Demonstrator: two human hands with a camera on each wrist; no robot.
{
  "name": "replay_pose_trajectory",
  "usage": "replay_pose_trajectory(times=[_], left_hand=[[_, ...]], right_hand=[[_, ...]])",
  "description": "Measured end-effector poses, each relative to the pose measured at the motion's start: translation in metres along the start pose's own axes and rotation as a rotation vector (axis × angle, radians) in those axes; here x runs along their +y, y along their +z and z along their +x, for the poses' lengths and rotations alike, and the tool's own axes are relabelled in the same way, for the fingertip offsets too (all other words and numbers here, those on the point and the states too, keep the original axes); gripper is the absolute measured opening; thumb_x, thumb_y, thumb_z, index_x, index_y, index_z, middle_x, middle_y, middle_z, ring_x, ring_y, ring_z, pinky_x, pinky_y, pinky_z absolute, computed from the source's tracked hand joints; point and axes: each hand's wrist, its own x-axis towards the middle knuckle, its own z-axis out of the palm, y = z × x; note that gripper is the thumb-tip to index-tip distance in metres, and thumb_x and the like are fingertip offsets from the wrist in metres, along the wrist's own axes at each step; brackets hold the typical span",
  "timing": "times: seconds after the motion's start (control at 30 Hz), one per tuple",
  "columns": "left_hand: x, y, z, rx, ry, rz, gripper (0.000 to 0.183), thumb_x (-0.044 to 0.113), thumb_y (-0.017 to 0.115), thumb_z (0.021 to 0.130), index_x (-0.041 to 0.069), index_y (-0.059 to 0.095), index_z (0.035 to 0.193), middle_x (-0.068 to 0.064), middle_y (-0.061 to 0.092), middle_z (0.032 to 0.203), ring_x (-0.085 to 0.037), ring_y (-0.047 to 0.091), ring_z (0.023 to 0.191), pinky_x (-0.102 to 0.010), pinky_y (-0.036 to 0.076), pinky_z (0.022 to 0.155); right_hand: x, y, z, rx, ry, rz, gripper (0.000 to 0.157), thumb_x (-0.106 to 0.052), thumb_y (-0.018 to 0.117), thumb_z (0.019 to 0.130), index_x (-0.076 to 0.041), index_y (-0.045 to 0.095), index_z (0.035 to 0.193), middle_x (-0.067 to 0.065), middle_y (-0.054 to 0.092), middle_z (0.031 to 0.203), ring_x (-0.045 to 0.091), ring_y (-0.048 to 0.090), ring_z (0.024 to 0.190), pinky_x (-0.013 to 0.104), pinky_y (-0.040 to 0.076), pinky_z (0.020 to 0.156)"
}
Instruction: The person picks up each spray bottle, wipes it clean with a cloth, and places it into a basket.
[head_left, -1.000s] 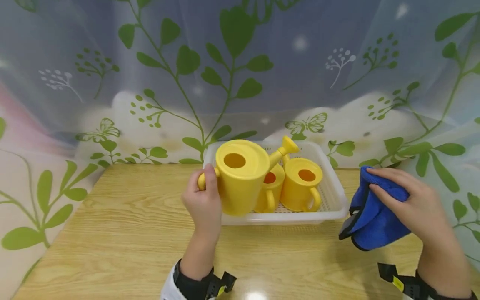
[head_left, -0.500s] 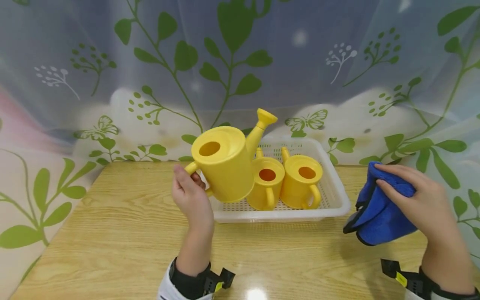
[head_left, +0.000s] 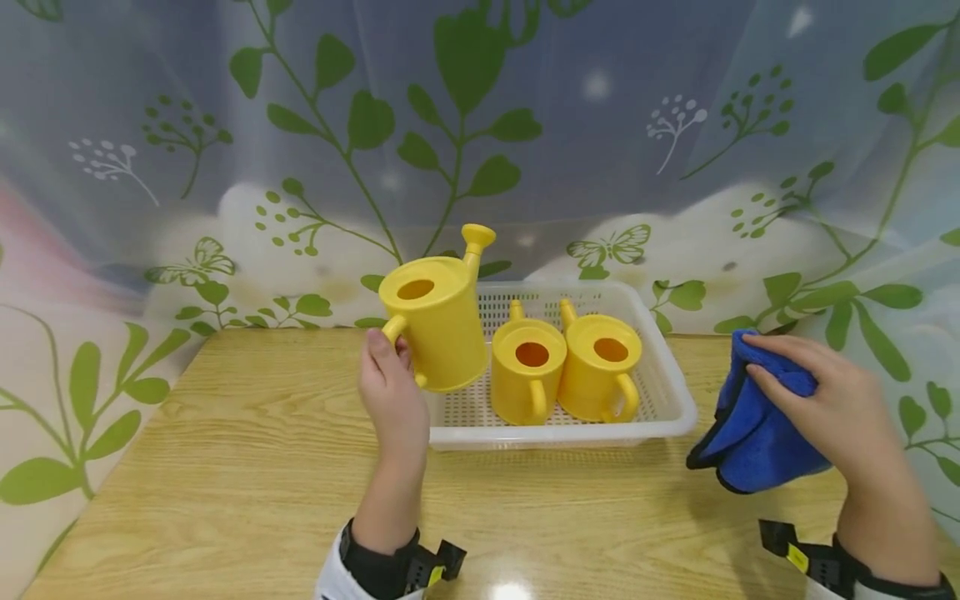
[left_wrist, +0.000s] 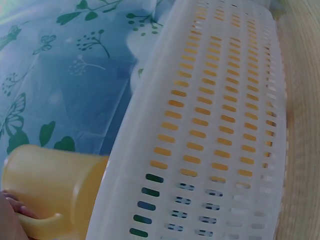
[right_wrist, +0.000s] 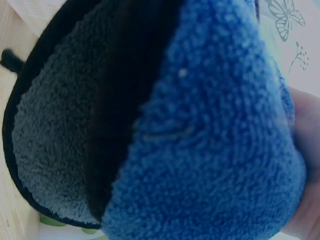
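Note:
By its handle my left hand (head_left: 393,392) grips a yellow watering can (head_left: 442,333), held over the left end of a white perforated basket (head_left: 562,433). Its spout points up and toward the back. In the left wrist view, the can's body (left_wrist: 50,185) shows beside the basket's slotted wall (left_wrist: 210,115). Two more yellow watering cans, a middle one (head_left: 517,383) and a right one (head_left: 592,383), stand upright inside the basket, handles toward me. Right of the basket, my right hand (head_left: 840,400) pinches a folded blue cloth (head_left: 772,442) with dark edging; its grey side (right_wrist: 55,130) shows in the right wrist view.
Under the basket is a light wood-grain table (head_left: 262,467). A curtain (head_left: 570,167) printed with leaves and butterflies hangs close behind the basket and along both sides of the table.
My left hand has moved the watering can leftward, away from the two other cans, and its spout has swung from the right toward the back. The right hand and cloth have barely shifted.

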Motion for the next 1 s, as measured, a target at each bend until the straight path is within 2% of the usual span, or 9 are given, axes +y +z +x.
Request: replay_pose_trajectory(times=[0.1,0.23,0.4,0.8,1.0], left_hand=[[-0.0018,0.0003,0.0007,-0.058,-0.031,0.081,0.039,0.037,0.029,0.100,0.003,0.047,0.094,-0.005,0.044,0.084,-0.015,0.042,0.077,-0.025,0.039,0.071],[-0.0015,0.0010,0.0022,-0.129,-0.067,0.170,0.037,0.033,0.029,0.101,0.001,0.046,0.096,-0.006,0.041,0.082,-0.017,0.039,0.076,-0.027,0.036,0.068],[-0.0001,0.0026,0.0023,-0.227,-0.107,0.251,0.034,0.029,0.028,0.101,-0.001,0.045,0.100,-0.008,0.044,0.087,-0.019,0.042,0.081,-0.030,0.038,0.074],[0.0002,0.0019,-0.0012,-0.362,-0.176,0.276,0.029,0.027,0.031,0.101,0.000,0.042,0.104,-0.010,0.045,0.093,-0.023,0.042,0.087,-0.036,0.037,0.080],[0.0006,0.0014,-0.0024,-0.424,-0.163,0.279,0.027,0.025,0.032,0.101,0.000,0.043,0.102,-0.010,0.045,0.089,-0.025,0.043,0.085,-0.036,0.037,0.077]], right_hand=[[0.0010,0.0000,0.0004,-0.010,0.001,-0.001,0.034,-0.018,0.063,0.086,-0.010,0.058,0.119,0.027,0.054,0.116,0.047,0.047,0.104,0.063,0.037,0.081],[0.0010,0.0005,0.0004,-0.017,0.003,-0.001,0.034,-0.018,0.063,0.086,-0.010,0.058,0.119,0.027,0.054,0.116,0.046,0.046,0.105,0.063,0.037,0.081],[0.0019,0.0011,0.0009,-0.010,-0.009,0.010,0.034,-0.016,0.063,0.085,-0.009,0.059,0.118,0.026,0.054,0.116,0.046,0.046,0.106,0.063,0.036,0.083],[0.0077,0.0013,0.0011,-0.037,0.016,0.008,0.034,-0.019,0.062,0.087,-0.010,0.058,0.120,0.027,0.053,0.119,0.047,0.044,0.108,0.064,0.034,0.084],[0.0075,0.0013,0.0012,-0.039,0.026,0.011,0.034,-0.021,0.061,0.088,-0.010,0.058,0.120,0.026,0.053,0.119,0.047,0.044,0.109,0.064,0.034,0.084]])
